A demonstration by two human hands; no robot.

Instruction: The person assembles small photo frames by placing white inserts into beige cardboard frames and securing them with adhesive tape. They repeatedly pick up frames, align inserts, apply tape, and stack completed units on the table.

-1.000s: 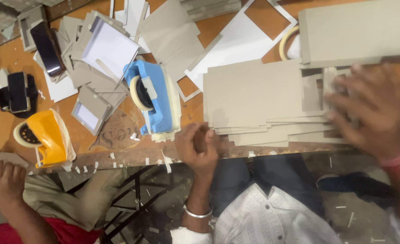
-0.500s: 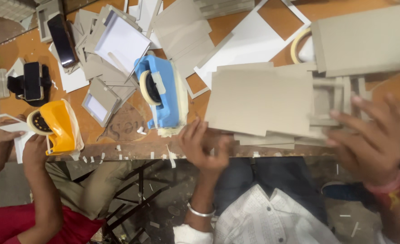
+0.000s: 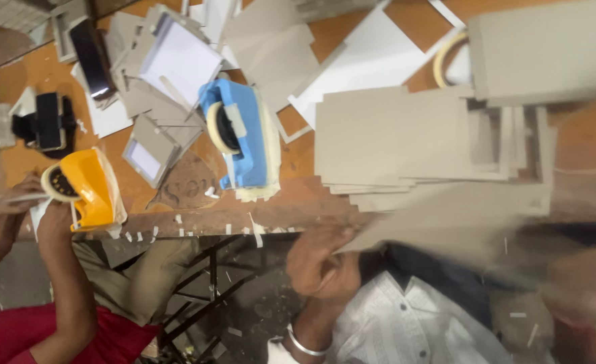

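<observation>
My left hand (image 3: 318, 263), with a silver bangle on the wrist, grips the near left corner of a grey cardboard sheet (image 3: 446, 219). The sheet is blurred and hangs over the table's front edge, above my lap. My right hand (image 3: 581, 296) is a blur at the lower right, by the sheet's right end; its grip does not show. Behind the sheet, a stack of grey cardboard sheets (image 3: 392, 135) lies on the wooden table (image 3: 298, 155).
A blue tape dispenser (image 3: 240, 135) stands left of the stack. At the far left, another person's hands (image 3: 21, 202) are at a yellow tape dispenser (image 3: 89, 189). Cardboard pieces, white paper, a phone (image 3: 90, 57), a black device (image 3: 45, 121) and a tape roll (image 3: 446, 61) clutter the back.
A grey sheet has come off the stack toward my body, with my left hand on its corner. My right hand has dropped from the stack to the lower right. The other person's hands stay at the yellow dispenser.
</observation>
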